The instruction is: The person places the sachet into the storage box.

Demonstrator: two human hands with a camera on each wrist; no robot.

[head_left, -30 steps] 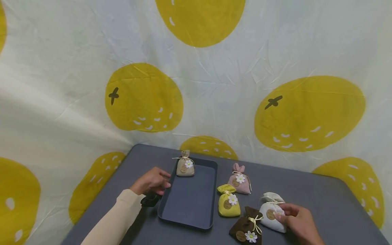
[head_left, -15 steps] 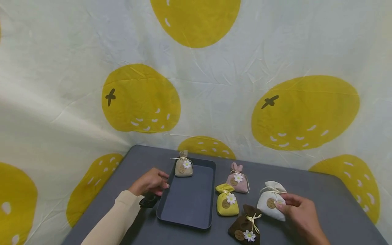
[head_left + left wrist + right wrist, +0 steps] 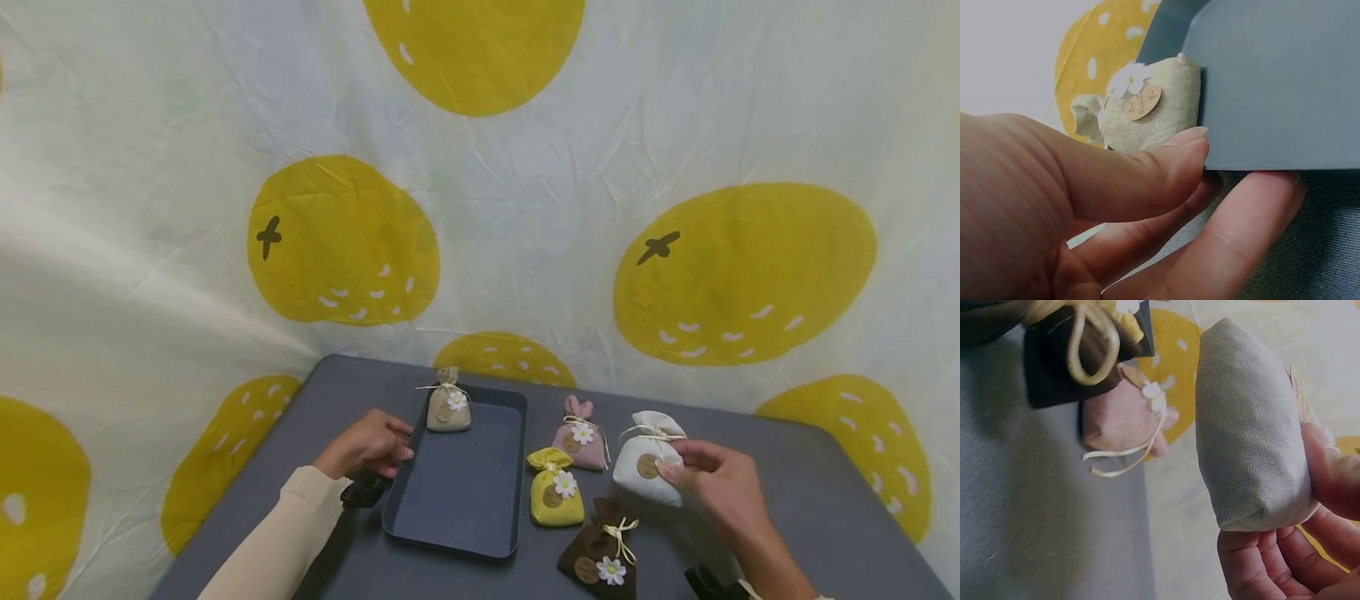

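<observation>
My right hand pinches a small white drawstring pouch by its side, thumb on the front and fingers behind. The pouch is off the table and has a round tan label. In the right wrist view its plain woven side shows. At the left long edge of a dark grey tray, my left hand grips the rim; the left wrist view has its thumb at the edge and fingertips against the outer side. Inside the tray's far left corner stands a beige pouch with a white flower.
Between tray and right hand stand a yellow pouch and a pink pouch. Nearer the front lies a brown pouch with a gold bow. Behind the grey table hangs a white cloth with yellow fruit prints.
My right hand has lifted the white pouch off the table and carried it away from me and slightly left. The left hand stays at the tray's edge.
</observation>
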